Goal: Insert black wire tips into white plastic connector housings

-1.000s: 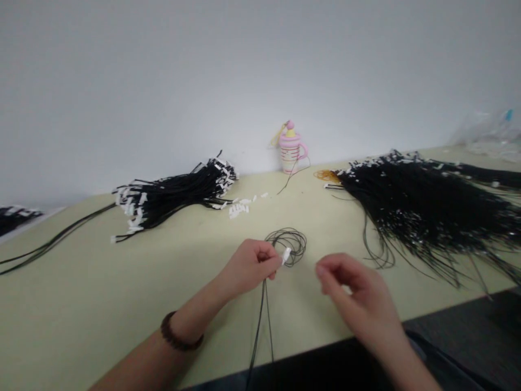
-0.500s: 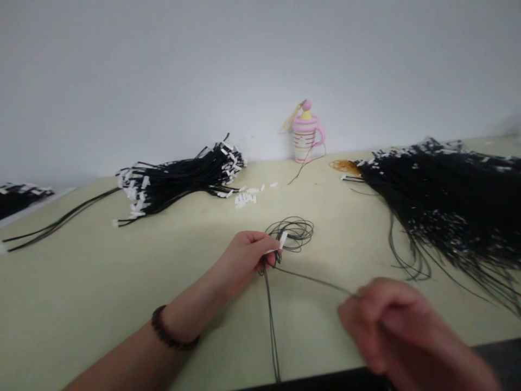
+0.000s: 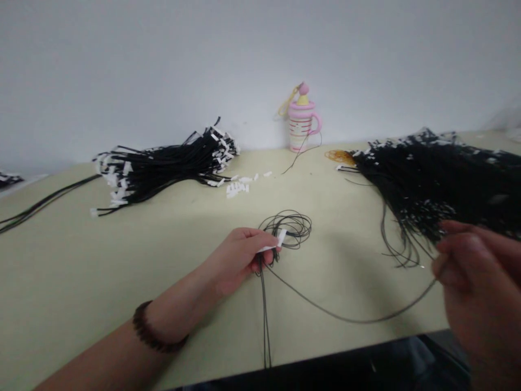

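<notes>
My left hand pinches a gathered bunch of thin black wires together with a white tag near the middle of the table. Beyond the fingers, a loose coil of black wire rests on the surface. Two strands hang from the grip toward the front edge. A single wire sags from the left hand across to my right hand, whose fingers are closed round its end at the right, in front of the dark pile. The exact tip in those fingers is hard to make out.
At the back left lies a bundle of black cables with white ends. Small white pieces are scattered beside it. A pink striped cup stands by the wall. A big pile of black wires covers the right side, near an orange coil.
My right hand has moved right and up, drawing the wire out into a longer, slack curve. The left hand keeps its pinch. The view has shifted slightly.
</notes>
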Motion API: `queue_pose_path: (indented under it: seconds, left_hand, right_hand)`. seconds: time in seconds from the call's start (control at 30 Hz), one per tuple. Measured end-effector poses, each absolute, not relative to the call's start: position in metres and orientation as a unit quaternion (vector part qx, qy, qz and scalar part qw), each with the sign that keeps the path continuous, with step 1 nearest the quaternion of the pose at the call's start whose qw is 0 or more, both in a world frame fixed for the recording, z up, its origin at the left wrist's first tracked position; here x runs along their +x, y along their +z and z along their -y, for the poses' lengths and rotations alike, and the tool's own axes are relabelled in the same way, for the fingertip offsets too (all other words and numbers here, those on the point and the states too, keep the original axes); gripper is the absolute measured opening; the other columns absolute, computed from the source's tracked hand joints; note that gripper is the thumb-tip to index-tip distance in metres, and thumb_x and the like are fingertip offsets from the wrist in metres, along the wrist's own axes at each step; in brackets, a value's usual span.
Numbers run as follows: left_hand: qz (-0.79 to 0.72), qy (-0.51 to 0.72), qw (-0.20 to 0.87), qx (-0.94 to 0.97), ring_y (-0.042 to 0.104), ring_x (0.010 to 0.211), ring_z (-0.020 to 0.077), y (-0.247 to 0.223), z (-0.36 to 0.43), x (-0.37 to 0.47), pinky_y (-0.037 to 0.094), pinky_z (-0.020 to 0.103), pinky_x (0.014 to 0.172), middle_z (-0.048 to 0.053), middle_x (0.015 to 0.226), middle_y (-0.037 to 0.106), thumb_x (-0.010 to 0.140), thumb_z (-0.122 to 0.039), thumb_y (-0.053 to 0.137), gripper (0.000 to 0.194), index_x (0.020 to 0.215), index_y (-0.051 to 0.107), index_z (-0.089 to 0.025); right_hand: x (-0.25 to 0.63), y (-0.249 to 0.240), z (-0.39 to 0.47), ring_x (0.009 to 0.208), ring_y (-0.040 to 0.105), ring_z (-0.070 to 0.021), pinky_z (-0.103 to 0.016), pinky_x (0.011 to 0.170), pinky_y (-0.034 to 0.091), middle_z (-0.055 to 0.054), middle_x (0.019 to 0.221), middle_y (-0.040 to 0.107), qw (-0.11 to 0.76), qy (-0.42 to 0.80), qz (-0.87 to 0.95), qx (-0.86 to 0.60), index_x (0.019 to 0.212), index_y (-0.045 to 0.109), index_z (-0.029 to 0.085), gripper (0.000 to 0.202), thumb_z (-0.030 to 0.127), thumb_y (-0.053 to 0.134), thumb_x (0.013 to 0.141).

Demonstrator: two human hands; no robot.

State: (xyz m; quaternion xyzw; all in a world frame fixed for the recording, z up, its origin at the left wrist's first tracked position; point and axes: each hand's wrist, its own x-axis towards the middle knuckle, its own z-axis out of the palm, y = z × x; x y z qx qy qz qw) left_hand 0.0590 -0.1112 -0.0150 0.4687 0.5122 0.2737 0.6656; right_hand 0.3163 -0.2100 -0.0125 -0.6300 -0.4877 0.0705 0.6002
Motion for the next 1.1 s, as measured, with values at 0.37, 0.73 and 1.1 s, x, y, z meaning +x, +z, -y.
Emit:
queue_pose_path:
  seconds: [0.37,0.73,1.1]
  left_hand:
    - [-0.479,0.267,0.698,0.461,0.037,0.045,0.0062,-0.014,0.115,0.063,0.027,0.019,0.048,-0.003,0.044,0.049,0.073,-0.03,0.067,0.02,0.063,0.069,-0.013]
    - [-0.465,0.264,0.705,0.466,0.038,0.045,0.0054,-0.013,0.115,0.062,0.028,0.018,0.048,-0.003,0.043,0.05,0.071,-0.029,0.068,0.019,0.063,0.068,-0.012]
    - [-0.438,0.25,0.721,0.475,0.045,0.051,0.0066,-0.017,0.115,0.061,0.031,0.019,0.053,-0.002,0.05,0.055,0.077,-0.029,0.068,0.017,0.071,0.069,-0.013]
  right_hand:
    - [0.234,-0.027,0.189,0.051,0.05,-0.0069,-0.018,0.048,0.04,0.003,0.058,0.056,0.518,0.127,0.662,-0.527,0.068,0.066,0.015,0.013,0.008,0.062,0.078]
    - [0.233,-0.035,0.187,0.052,0.048,-0.0077,-0.019,0.049,0.037,0.003,0.059,0.054,0.523,0.166,0.645,-0.532,0.069,0.066,0.016,0.014,0.011,0.059,0.079]
    - [0.236,-0.032,0.188,0.056,0.049,-0.0082,-0.02,0.051,0.036,0.002,0.062,0.056,0.497,0.234,0.642,-0.536,0.069,0.064,0.015,0.017,0.009,0.054,0.081]
